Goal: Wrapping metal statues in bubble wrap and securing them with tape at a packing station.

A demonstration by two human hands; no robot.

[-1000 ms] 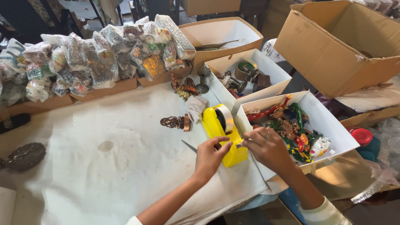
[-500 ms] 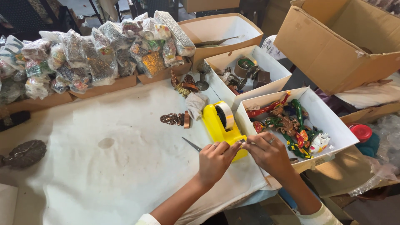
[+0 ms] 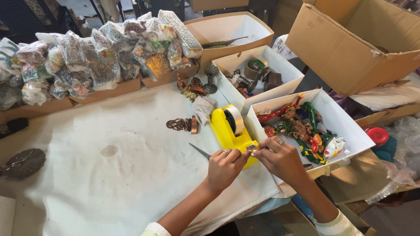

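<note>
Left hand [image 3: 225, 166] and right hand [image 3: 280, 159] are meeting at the cutter end of the yellow tape dispenser [image 3: 230, 130], fingertips pinched on tape there; dispenser is sitting beside the white box [image 3: 350, 126] of coloured figurines.

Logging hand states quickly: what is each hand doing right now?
Left hand: fingers pinched shut at the front end of the yellow tape dispenser.
Right hand: fingers pinched there too; the held item is too small to tell.

Table [image 3: 109, 183] w/ white cloth cover. On it: yellow tape dispenser [image 3: 229, 131] near right, scissors [image 3: 200, 151] just left of it, small brown figurine [image 3: 180, 124] mid, dark leaf-shaped dish [image 3: 24, 162] far left edge, crumpled white cloth [image 3: 203, 108], cardboard trays of wrapped packets [image 3: 96, 57] along far side.
</note>
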